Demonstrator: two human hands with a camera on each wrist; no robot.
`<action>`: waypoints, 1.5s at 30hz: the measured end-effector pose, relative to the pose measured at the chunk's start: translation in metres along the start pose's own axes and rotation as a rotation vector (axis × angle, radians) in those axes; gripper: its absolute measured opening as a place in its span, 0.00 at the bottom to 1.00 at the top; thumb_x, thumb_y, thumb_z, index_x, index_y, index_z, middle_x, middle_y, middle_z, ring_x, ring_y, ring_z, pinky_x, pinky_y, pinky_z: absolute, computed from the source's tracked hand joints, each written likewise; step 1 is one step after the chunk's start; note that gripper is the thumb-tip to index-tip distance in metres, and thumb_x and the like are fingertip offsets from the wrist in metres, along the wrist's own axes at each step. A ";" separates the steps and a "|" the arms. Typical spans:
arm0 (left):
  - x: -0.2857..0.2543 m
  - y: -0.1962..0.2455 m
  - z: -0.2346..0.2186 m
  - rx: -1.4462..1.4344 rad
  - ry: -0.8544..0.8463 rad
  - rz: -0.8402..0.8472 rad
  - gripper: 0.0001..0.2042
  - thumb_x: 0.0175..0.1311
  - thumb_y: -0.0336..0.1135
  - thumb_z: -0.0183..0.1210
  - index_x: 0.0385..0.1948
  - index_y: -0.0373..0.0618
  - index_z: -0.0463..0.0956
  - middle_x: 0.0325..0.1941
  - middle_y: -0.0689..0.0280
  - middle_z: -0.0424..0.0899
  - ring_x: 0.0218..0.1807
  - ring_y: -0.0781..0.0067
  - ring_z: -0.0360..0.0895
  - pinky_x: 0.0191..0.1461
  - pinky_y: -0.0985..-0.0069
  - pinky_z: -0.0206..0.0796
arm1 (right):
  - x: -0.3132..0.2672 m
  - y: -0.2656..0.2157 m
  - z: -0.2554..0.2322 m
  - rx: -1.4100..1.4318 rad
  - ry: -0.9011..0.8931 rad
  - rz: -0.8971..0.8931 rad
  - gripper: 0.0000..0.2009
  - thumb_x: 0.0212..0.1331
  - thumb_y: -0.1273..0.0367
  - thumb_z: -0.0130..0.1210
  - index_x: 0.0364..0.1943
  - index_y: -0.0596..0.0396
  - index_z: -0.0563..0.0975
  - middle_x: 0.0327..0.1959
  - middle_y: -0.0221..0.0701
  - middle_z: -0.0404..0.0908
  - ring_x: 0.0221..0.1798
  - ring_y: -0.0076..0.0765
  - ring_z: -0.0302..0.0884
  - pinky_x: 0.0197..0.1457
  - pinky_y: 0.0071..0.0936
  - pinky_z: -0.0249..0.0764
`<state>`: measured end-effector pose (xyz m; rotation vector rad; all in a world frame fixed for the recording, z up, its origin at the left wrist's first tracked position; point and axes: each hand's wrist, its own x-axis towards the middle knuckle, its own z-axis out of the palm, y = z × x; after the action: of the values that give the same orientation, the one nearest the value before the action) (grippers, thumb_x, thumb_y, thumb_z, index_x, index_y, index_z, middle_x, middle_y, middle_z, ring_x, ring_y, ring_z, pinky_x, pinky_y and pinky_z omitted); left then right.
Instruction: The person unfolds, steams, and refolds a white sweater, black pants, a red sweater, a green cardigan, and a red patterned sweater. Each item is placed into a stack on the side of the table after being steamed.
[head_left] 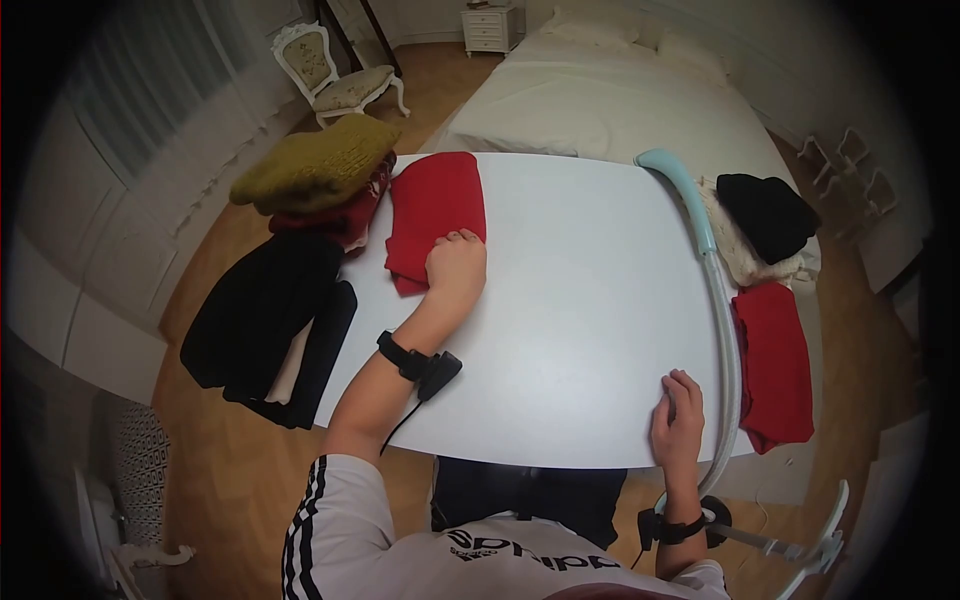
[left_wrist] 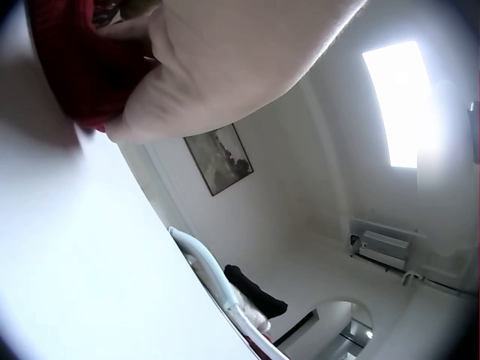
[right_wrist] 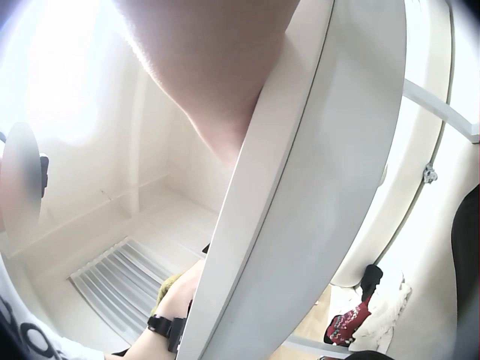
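My left hand [head_left: 458,268] lies at the right edge of a folded red garment [head_left: 440,190] on the white table [head_left: 590,300]. Its fingers are curled in and grip the cloth; the fingertips are mostly hidden. The left wrist view shows red fabric [left_wrist: 67,60] right beneath thumb and palm. Near the table's front edge, my right hand [head_left: 680,425] rests with loosely bent fingers and nothing in them. In the right wrist view, that hand [right_wrist: 217,67] blocks part of the tabletop's edge.
Dark folded clothes [head_left: 255,315] and an olive knit [head_left: 325,165] over patterned red cloth are stacked at left. A curved pale-blue and grey pole [head_left: 725,300] runs down the right side. Beyond it lie a black garment [head_left: 768,215] on cream cloth and a folded red one [head_left: 775,365].
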<state>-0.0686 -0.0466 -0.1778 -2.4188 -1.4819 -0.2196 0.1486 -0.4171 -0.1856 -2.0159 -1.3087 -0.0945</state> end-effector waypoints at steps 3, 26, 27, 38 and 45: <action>-0.034 0.028 -0.041 -0.102 0.005 0.214 0.24 0.58 0.36 0.61 0.53 0.27 0.78 0.49 0.44 0.84 0.44 0.49 0.86 0.41 0.63 0.82 | 0.000 -0.003 -0.001 0.006 0.026 -0.005 0.13 0.63 0.81 0.52 0.51 0.65 0.79 0.59 0.48 0.78 0.63 0.57 0.77 0.68 0.43 0.74; -0.101 -0.037 -0.110 -0.735 -0.255 0.129 0.16 0.55 0.21 0.62 0.45 0.46 0.88 0.57 0.58 0.82 0.55 0.50 0.81 0.59 0.62 0.74 | 0.025 -0.055 0.008 0.234 -0.256 -0.021 0.20 0.63 0.68 0.61 0.59 0.59 0.78 0.64 0.49 0.76 0.68 0.58 0.72 0.72 0.44 0.68; -0.101 -0.037 -0.117 -0.733 -0.254 0.133 0.16 0.55 0.21 0.62 0.45 0.46 0.88 0.57 0.58 0.82 0.55 0.50 0.81 0.59 0.62 0.74 | 0.025 -0.058 0.006 0.311 -0.315 -0.017 0.20 0.64 0.68 0.61 0.59 0.59 0.78 0.64 0.49 0.77 0.67 0.58 0.74 0.71 0.42 0.70; -0.105 0.033 -0.153 -0.935 0.085 0.646 0.14 0.49 0.20 0.61 0.40 0.40 0.85 0.60 0.58 0.79 0.61 0.50 0.73 0.63 0.62 0.70 | 0.043 -0.115 0.038 0.607 -0.216 -0.088 0.27 0.61 0.67 0.67 0.64 0.58 0.75 0.58 0.47 0.82 0.58 0.48 0.83 0.63 0.37 0.77; -0.126 0.061 -0.136 -1.207 0.060 0.836 0.27 0.64 0.25 0.61 0.67 0.46 0.69 0.79 0.48 0.59 0.77 0.41 0.61 0.75 0.54 0.62 | 0.065 -0.107 0.035 1.295 -0.228 0.750 0.19 0.73 0.61 0.51 0.57 0.63 0.77 0.48 0.42 0.87 0.45 0.41 0.89 0.42 0.34 0.87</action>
<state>-0.0686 -0.2232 -0.0948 -3.5694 -0.0607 -1.2182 0.0809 -0.3219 -0.1278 -1.1972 -0.3627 1.0653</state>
